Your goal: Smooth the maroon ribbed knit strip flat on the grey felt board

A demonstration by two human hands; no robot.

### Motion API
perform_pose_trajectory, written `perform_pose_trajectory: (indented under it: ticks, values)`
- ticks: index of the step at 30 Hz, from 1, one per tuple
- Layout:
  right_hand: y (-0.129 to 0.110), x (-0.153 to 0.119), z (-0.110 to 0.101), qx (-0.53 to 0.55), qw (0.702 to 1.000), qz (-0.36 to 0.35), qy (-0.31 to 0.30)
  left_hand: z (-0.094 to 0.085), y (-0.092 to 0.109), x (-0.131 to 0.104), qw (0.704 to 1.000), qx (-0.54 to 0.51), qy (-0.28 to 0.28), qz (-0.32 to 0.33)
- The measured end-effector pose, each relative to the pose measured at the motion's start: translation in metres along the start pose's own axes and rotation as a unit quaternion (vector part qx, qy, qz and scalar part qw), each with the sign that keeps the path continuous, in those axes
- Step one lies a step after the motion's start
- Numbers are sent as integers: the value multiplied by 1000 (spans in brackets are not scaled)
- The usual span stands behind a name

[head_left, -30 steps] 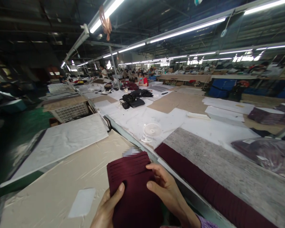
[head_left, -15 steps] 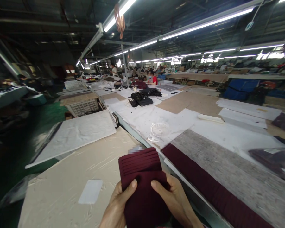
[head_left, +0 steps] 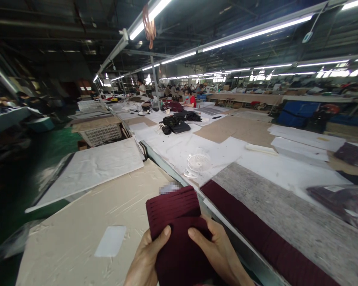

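A stack of dark maroon fabric pieces (head_left: 179, 246) is held between my two hands, low in the middle of the view. Its far end shows several layered edges in a stepped fan. My left hand (head_left: 149, 254) grips the left side, thumb on top and fingers hidden beneath. On the right side my right hand (head_left: 216, 248) grips it the same way. To the right, a long row of overlapping maroon fabric pieces (head_left: 256, 234) lies along the edge of a grey mottled board (head_left: 280, 210).
A cream-covered surface (head_left: 74, 234) with a white paper piece (head_left: 111, 241) lies on the left. On the white table (head_left: 170, 147) stand a small white fan (head_left: 198, 163) and dark folded garments (head_left: 176, 125). A plastic-wrapped bundle (head_left: 343, 202) lies at right. A person in red (head_left: 191, 100) sits farther back.
The view has shifted slightly, so the surroundings appear a little farther left. Both hands keep the same grip on the maroon stack, whose layered far edges look slightly more fanned.
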State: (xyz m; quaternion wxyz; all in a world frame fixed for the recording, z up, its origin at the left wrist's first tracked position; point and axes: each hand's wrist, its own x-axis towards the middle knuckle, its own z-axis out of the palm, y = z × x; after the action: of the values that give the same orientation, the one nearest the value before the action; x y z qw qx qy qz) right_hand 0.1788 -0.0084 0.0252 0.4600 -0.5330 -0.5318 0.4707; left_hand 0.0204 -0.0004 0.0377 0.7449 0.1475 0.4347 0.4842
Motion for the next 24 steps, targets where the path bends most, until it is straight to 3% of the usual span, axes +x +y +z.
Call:
perform_pose_trajectory:
  ticks: [4,9,12,24]
  values:
    - [6,1,-2,33,998,-3,46,0,3,-2,1000,9,20,1]
    - [10,2,-6,167,986,7,-7,-2,5,-6,999,22,20,-14]
    - [8,3,-5,193,981,9,-27,-3,6,-4,1000,15,10,-13]
    - [4,7,0,43,999,-15,13,-3,4,-1,1000,-4,-10,-6]
